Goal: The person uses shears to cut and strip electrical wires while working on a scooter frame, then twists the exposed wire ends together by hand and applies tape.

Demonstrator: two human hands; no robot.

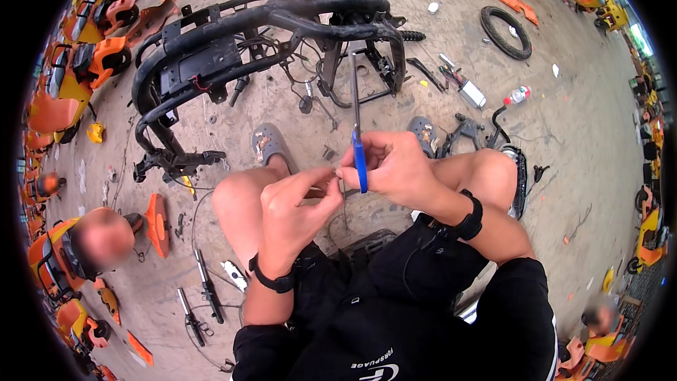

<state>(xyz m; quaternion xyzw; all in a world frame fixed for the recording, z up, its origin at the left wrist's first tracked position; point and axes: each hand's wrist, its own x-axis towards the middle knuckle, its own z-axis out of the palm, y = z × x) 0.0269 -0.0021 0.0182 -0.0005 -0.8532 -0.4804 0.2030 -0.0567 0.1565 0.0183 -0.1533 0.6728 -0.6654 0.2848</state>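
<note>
My right hand [395, 166] is closed round the blue handle of a long-shafted tool [360, 162]. Its straight metal shaft points away from me toward the black scooter frame [261, 17]; I cannot tell what kind of tip it has. Close beside it, my left hand [300, 201] is pinched, thumb against fingers. The fingertips of both hands meet over a tiny thing between them, too small to name. The bare metal frame lies on the floor ahead of my feet, with loose wires and a dark box in it.
Beyond my right knee lie a tyre [505, 32], a plastic bottle [517, 95] and a silver box with wires [471, 92]. Two fork tubes [208, 286] rest at lower left near an orange panel [156, 226]. Orange and yellow scooters line both sides; other people sit at left and lower right.
</note>
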